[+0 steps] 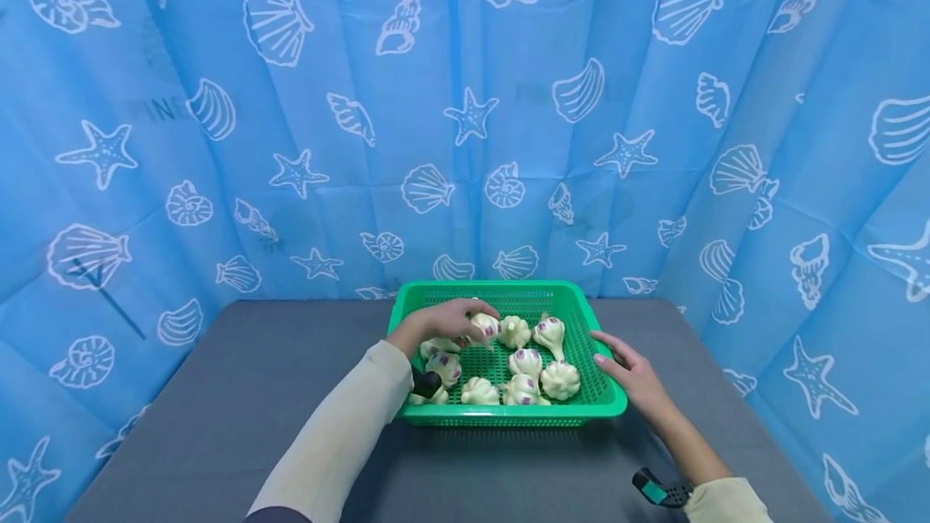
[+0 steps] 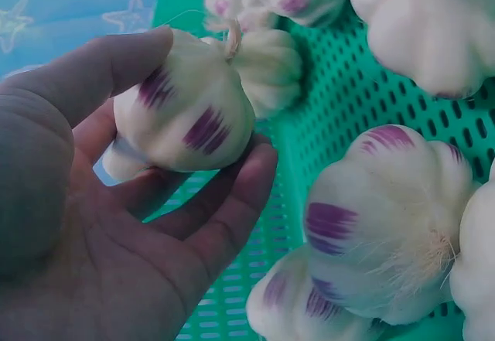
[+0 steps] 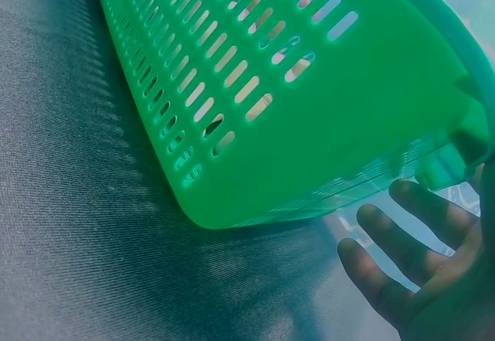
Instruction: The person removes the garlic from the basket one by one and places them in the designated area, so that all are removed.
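The left hand (image 2: 116, 225) curls around one garlic bulb (image 2: 182, 113); it should lift straight up, clear of neighbouring bulbs (image 2: 383, 217), while the open right hand (image 1: 630, 370) steadies the green basket (image 1: 603, 406).

I'm looking at a grey table (image 1: 254, 394), cloth-like weave across its top, running from my near edge back to the blue shell-print curtain (image 1: 465, 103) at the far side. One thing sits directly on it: a green perforated basket (image 1: 508, 414), placed centre, toward the far half. In the right wrist view its slotted wall (image 3: 255, 86) meets the grey surface (image 3: 85, 225), casting a striped shadow.
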The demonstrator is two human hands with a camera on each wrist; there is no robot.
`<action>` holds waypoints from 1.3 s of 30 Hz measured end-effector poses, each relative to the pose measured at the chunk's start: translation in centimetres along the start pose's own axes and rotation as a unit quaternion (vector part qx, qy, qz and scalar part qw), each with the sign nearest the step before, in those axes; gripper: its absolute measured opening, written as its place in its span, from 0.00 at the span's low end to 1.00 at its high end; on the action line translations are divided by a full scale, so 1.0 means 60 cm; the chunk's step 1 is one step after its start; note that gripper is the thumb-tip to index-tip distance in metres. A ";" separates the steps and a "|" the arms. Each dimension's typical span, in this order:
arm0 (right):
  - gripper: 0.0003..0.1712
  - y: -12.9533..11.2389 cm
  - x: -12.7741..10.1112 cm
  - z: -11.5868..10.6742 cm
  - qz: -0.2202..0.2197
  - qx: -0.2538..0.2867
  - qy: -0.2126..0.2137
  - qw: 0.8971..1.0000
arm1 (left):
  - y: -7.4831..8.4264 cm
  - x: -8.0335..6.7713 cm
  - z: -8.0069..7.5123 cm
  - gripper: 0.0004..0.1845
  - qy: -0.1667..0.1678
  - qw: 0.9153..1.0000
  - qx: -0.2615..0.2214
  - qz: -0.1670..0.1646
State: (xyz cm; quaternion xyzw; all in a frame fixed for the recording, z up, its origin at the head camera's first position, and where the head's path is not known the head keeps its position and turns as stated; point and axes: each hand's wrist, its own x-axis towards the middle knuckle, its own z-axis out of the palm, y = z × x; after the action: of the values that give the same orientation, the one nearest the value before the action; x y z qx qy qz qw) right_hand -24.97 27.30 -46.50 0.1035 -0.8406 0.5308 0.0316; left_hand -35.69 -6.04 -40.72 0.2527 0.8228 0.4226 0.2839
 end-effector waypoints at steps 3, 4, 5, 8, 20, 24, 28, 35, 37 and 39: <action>0.30 0.000 0.000 0.000 0.004 0.000 0.002 1.000 | 0.002 -0.008 -0.004 0.24 0.009 1.000 -0.005 0.014; 0.30 -0.001 0.000 0.000 0.006 0.001 0.001 1.000 | 0.002 -0.011 -0.005 0.24 0.013 1.000 -0.007 0.019; 0.30 -0.001 0.001 0.000 0.007 0.001 0.001 1.000 | 0.003 -0.015 -0.006 0.24 0.017 1.000 -0.009 0.024; 0.30 -0.002 0.001 -0.001 0.009 0.003 0.000 1.000 | 0.008 -0.025 -0.008 0.25 0.032 0.999 -0.012 0.040; 0.31 0.001 0.000 0.000 0.013 0.001 0.008 1.000 | 0.022 -0.070 -0.016 0.26 0.075 0.992 -0.020 0.095; 0.31 0.002 -0.001 0.003 0.019 -0.005 0.010 1.000 | 0.020 -0.086 -0.016 0.27 0.079 0.991 -0.026 0.107; 0.31 0.002 -0.001 0.004 0.026 -0.006 0.011 1.000 | 0.015 -0.100 -0.017 0.29 0.086 0.988 -0.044 0.124; 0.31 0.004 0.000 0.004 0.030 -0.006 0.017 0.999 | 0.013 -0.138 -0.012 0.32 0.094 0.980 -0.083 0.154; 0.31 0.003 0.000 0.005 0.031 -0.004 0.018 0.999 | 0.011 -0.150 -0.011 0.32 0.098 0.978 -0.092 0.158; 0.31 0.003 0.001 0.006 0.031 -0.002 0.019 0.999 | 0.008 -0.161 -0.011 0.32 0.108 0.976 -0.098 0.162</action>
State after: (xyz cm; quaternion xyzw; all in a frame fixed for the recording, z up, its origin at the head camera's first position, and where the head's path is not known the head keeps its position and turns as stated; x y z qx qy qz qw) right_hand -25.05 27.05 -46.82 0.0673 -0.8435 0.5321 0.0310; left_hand -29.17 -12.50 -37.57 0.3060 0.7514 0.5664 0.1447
